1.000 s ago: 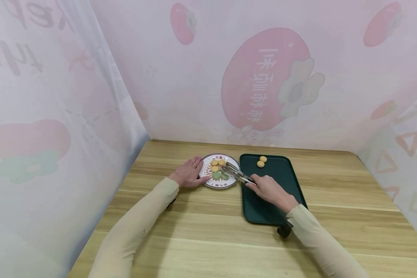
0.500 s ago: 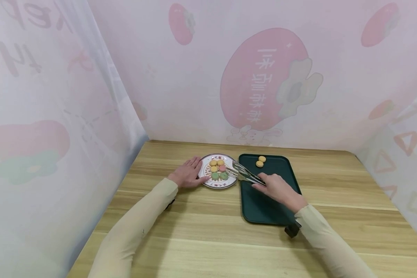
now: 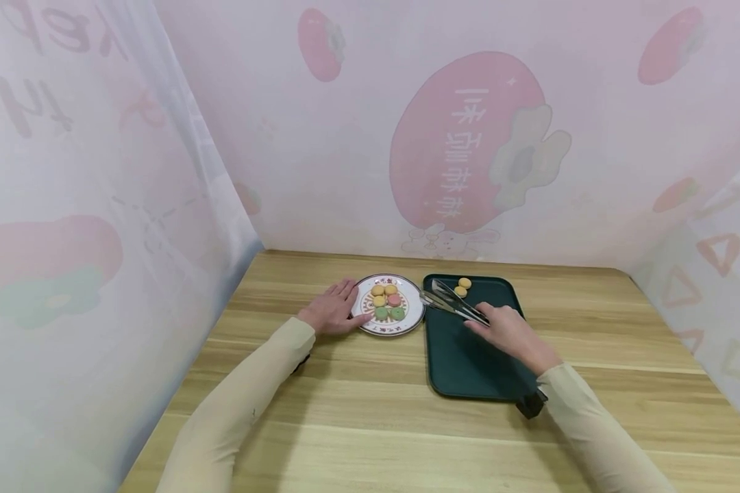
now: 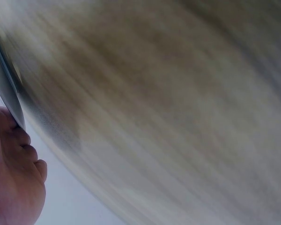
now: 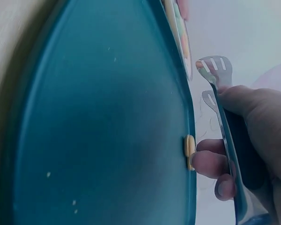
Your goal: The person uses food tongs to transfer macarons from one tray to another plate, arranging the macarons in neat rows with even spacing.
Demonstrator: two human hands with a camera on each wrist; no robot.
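A white patterned plate (image 3: 414, 320) carries several yellow, pink and green macarons (image 3: 395, 300). My left hand (image 3: 334, 308) rests at its left rim with straight fingers. In the left wrist view, the fingers lie under the plate's edge (image 4: 7, 79). My right hand (image 3: 508, 332) grips metal food tongs (image 3: 459, 305) above the dark green tray (image 3: 469, 363). The tongs' slotted tips are apart, near the gap between plate and tray, and hold nothing. Two yellow macarons (image 3: 462, 287) lie at the tray's far end, just beyond the tongs.
Plate and tray stand side by side on a wooden table (image 3: 345, 424). Printed pink cloth (image 3: 358, 150) hangs behind the table and along both sides. A few pale crumbs (image 5: 74, 203) dot the tray.
The tongs have spread and drawn back right from the plate to over the tray. A pink macaron now shows on the plate where the tongs were. My left hand stays put.
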